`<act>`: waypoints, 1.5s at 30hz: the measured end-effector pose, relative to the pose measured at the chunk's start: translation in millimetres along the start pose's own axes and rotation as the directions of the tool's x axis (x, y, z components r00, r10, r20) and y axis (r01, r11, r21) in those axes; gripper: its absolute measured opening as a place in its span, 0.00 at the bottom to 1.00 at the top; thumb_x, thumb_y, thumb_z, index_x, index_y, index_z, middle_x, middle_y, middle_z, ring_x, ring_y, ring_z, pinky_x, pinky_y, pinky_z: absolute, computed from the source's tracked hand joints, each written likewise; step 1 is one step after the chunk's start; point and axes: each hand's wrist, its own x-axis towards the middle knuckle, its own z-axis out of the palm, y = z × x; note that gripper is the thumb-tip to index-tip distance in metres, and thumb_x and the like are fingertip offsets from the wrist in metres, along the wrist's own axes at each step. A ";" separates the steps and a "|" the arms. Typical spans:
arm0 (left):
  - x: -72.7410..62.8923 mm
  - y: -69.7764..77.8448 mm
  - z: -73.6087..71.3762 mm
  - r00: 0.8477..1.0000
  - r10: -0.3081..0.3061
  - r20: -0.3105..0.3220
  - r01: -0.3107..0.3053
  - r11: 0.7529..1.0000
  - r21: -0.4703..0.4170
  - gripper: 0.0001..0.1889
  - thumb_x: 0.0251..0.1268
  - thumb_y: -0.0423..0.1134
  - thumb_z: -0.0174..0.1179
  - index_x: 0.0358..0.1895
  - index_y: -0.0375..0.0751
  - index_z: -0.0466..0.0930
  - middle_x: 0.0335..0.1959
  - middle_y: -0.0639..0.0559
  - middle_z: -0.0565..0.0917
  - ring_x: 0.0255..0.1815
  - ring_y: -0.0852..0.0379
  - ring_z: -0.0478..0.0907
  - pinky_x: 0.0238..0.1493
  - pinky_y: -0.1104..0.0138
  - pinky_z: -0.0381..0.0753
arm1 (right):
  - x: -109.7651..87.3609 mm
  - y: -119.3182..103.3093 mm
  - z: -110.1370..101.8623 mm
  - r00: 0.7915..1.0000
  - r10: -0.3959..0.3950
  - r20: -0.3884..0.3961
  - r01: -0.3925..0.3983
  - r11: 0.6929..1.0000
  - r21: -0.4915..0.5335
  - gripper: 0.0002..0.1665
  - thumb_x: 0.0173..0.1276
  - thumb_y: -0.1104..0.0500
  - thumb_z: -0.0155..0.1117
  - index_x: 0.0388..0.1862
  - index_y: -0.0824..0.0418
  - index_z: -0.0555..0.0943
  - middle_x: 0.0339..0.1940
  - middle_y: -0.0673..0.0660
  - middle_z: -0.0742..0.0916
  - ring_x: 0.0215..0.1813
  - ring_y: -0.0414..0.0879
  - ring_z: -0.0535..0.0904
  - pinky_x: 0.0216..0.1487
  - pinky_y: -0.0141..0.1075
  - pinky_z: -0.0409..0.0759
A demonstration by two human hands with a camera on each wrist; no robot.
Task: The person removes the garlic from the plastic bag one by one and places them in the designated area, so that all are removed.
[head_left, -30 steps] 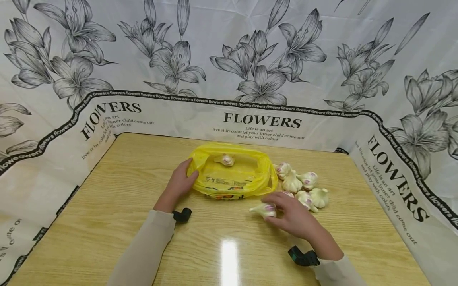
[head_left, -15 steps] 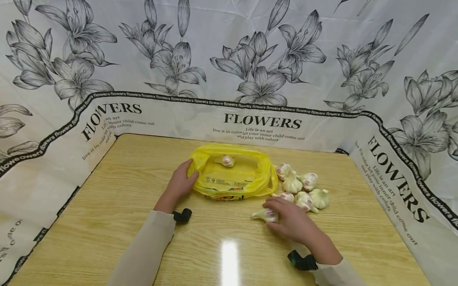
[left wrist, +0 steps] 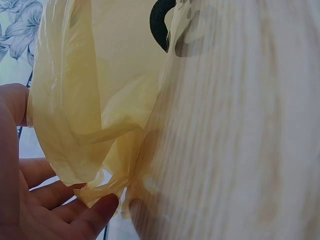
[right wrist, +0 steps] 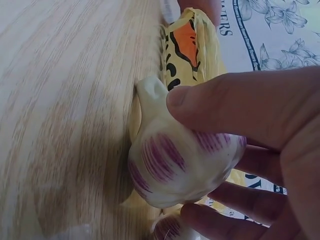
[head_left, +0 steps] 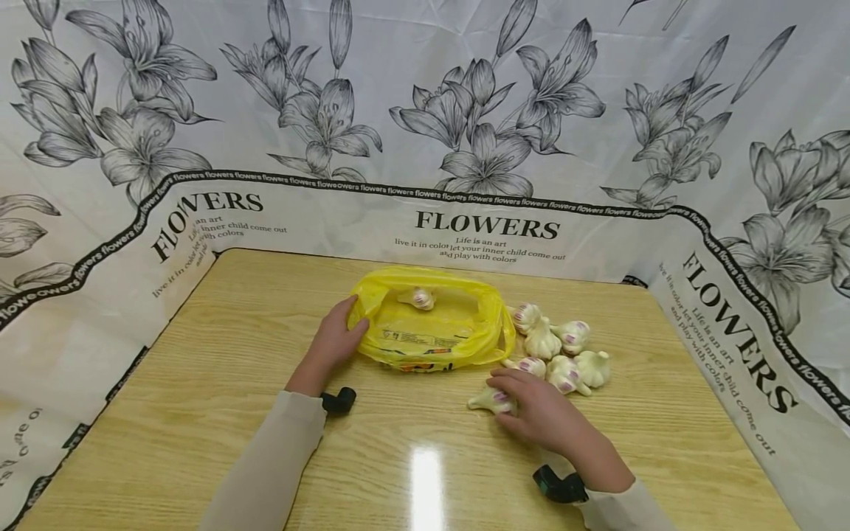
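Observation:
A yellow plastic bag point(head_left: 488, 310) lies on the table with its mouth spread wide. One garlic bulb point(head_left: 420, 298) is inside it, towards the back. My left hand point(head_left: 333, 338) holds the bag's left side; the left wrist view has its fingers around the thin film point(left wrist: 75, 100). Right of the bag, my right hand point(head_left: 541, 413) holds another garlic bulb point(right wrist: 167, 155) low at the tabletop, its stem pointing left. The thumb presses on this purple-streaked bulb near the neck, while the other fingers curl round the far side.
Several more garlic bulbs point(head_left: 542, 339) are bunched right of the bag, and one point(head_left: 531, 366) is just behind my right hand. The wooden table point(head_left: 219, 354) is enclosed by white flower-printed cloth point(head_left: 345, 214) on the back and sides.
My right hand has come slightly nearer and lower with its garlic bulb, uncovering more of the bulb behind it. The left hand and bag look unchanged.

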 end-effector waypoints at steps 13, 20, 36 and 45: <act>0.5 0.6 -0.4 1.000 0.002 0.003 -0.002 1.000 0.004 0.34 0.71 0.49 0.48 0.76 0.39 0.54 0.75 0.39 0.60 0.76 0.41 0.56 0.75 0.49 0.57 | 1.5 -4.0 -4.9 1.000 0.007 0.000 -0.007 0.999 -0.035 0.30 0.57 0.55 0.72 0.60 0.61 0.79 0.61 0.60 0.81 0.62 0.58 0.77 0.61 0.53 0.76; 2.0 0.2 -0.5 1.000 0.006 0.013 -0.006 1.000 0.004 0.35 0.71 0.49 0.48 0.76 0.39 0.53 0.75 0.39 0.59 0.76 0.41 0.56 0.75 0.49 0.57 | 4.3 -6.9 -11.6 1.000 -0.005 -0.023 0.003 0.997 -0.081 0.30 0.57 0.51 0.73 0.58 0.60 0.80 0.58 0.61 0.82 0.59 0.57 0.79 0.58 0.52 0.78; 1.8 -2.1 1.0 1.000 0.014 0.001 -0.014 0.999 0.042 0.34 0.70 0.49 0.47 0.76 0.38 0.54 0.75 0.38 0.60 0.76 0.40 0.57 0.75 0.48 0.57 | 19.5 -13.1 -21.3 0.997 -0.018 -0.072 0.010 0.995 -0.104 0.26 0.62 0.48 0.68 0.56 0.59 0.81 0.54 0.59 0.85 0.56 0.56 0.81 0.55 0.51 0.79; 2.1 -4.2 2.0 1.000 0.022 -0.007 -0.022 0.999 0.039 0.34 0.70 0.49 0.47 0.75 0.38 0.55 0.74 0.38 0.61 0.76 0.40 0.57 0.75 0.49 0.57 | 33.9 -18.6 -19.8 0.995 -0.036 -0.092 0.029 0.996 -0.083 0.26 0.63 0.49 0.68 0.57 0.59 0.80 0.55 0.59 0.84 0.56 0.56 0.81 0.55 0.51 0.80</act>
